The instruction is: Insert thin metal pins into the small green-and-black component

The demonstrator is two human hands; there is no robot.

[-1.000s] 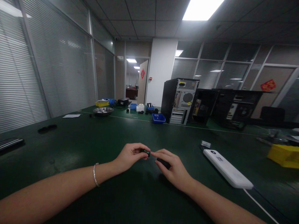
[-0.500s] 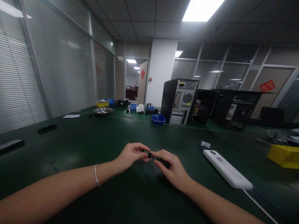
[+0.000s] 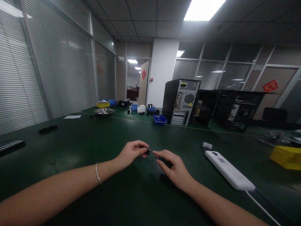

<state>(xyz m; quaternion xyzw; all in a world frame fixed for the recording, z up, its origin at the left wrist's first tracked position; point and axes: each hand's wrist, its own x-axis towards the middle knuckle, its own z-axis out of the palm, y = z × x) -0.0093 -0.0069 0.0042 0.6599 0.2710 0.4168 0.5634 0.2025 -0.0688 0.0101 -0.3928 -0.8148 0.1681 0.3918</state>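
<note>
The small black part (image 3: 147, 151) had moved a bit farther up, pinched in the left hand (image 3: 131, 153); the right hand (image 3: 172, 168) gripped a dark tool (image 3: 164, 162) above the worktop (image 3: 94, 144).

The small dark part (image 3: 147, 151) pinched in the left hand (image 3: 130, 153) is too tiny to identify, and the right hand (image 3: 175, 169) mostly hides a black object (image 3: 165, 162).

Both forearms are bare, with no sleeves in view. A thin silver bracelet (image 3: 98, 173) circles the wrist behind the left hand (image 3: 130, 153). The right hand (image 3: 175, 171) and its wrist are bare.
</note>
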